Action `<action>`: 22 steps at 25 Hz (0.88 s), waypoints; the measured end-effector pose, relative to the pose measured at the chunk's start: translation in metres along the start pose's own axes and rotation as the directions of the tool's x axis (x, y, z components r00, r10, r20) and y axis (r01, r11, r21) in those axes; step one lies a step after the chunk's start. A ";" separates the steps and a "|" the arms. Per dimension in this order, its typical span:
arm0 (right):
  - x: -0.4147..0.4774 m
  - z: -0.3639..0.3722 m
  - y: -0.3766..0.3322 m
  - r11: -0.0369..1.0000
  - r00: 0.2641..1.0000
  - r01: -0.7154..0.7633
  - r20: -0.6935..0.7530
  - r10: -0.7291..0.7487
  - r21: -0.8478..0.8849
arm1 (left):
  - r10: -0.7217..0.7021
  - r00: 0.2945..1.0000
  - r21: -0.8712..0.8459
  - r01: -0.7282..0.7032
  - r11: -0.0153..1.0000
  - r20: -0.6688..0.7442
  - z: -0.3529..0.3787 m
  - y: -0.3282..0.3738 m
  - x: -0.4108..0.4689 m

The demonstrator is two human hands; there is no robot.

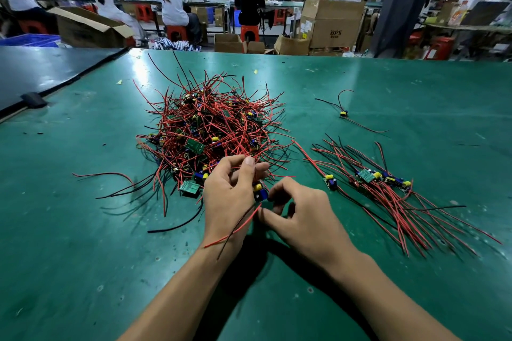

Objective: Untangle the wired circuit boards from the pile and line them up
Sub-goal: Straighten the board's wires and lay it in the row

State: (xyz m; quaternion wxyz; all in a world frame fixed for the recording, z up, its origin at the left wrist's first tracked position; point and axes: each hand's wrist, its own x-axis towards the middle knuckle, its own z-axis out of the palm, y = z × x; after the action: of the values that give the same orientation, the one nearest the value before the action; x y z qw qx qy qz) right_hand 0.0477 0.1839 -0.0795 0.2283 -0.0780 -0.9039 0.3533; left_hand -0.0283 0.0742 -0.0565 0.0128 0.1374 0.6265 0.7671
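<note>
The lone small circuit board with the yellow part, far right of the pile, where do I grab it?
Probably pinch the lone circuit board itself from above; its red and black wires trail off both ends and would just flop.

The board between the hands is mostly covered. The left hand hides its far side and the right hand hides its near end, so only a yellow part and a blue part show. Some of its wires go up into the left hand's pinch, behind the thumb, and cannot be followed. In the pile, at the middle of the tabletop, many boards lie under wires and cannot be counted. In the row toward the right edge the boards overlap. The single board beyond the row is too small to read. The bottom edge cuts both forearms. The people beyond the far edge are blurred.
</note>
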 end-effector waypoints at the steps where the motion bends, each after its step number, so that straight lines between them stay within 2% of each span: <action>1: -0.001 0.002 -0.001 1.000 0.999 0.013 -0.044 -0.012 0.022 | -0.015 1.000 -0.030 0.015 0.999 -0.003 0.000 0.001 0.000; 3: 0.000 0.004 -0.004 0.991 0.990 0.009 -0.142 0.010 0.135 | -0.050 0.999 -0.091 0.051 0.995 0.008 -0.001 0.001 -0.001; 5: 0.002 -0.001 -0.006 0.926 0.979 -0.066 -0.155 0.133 0.373 | -0.097 0.995 -0.132 0.101 0.986 0.038 -0.001 0.001 -0.003; 7: 0.005 -0.008 -0.007 0.778 0.960 -0.203 -0.034 0.277 0.594 | -0.129 0.987 -0.152 0.143 0.978 0.097 -0.001 0.001 -0.003; 9: 0.010 -0.016 -0.007 0.574 0.911 -0.340 0.108 0.399 0.745 | -0.137 0.968 -0.132 0.168 0.977 0.212 -0.002 0.000 -0.005; 11: 0.016 -0.024 -0.005 0.421 0.878 -0.372 0.166 0.448 0.827 | -0.142 0.925 -0.066 0.176 0.982 0.353 -0.003 -0.001 -0.008; 12: 0.018 -0.028 -0.003 0.388 0.879 -0.364 0.174 0.444 0.847 | -0.149 0.904 -0.028 0.175 0.984 0.401 -0.003 -0.002 -0.009; 14: 0.020 -0.033 0.002 0.404 0.898 -0.371 0.210 0.387 0.836 | -0.206 0.882 -0.005 0.230 0.973 0.424 -0.002 -0.004 -0.009; 18: 0.015 -0.032 0.006 0.559 0.906 -0.416 0.276 0.321 0.717 | -0.375 0.806 -0.108 0.469 0.877 0.458 -0.001 -0.003 -0.007; 22: 0.014 -0.034 0.006 0.633 0.919 -0.393 0.260 0.298 0.667 | -0.380 0.791 -0.061 0.462 0.885 0.479 -0.003 -0.004 -0.006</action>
State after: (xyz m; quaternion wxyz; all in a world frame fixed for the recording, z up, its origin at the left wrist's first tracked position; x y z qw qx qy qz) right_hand 0.0512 0.2134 -0.0566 0.1115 -0.1339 -0.6785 0.7136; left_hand -0.0241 0.0710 -0.0620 0.3418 0.1676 0.5506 0.7429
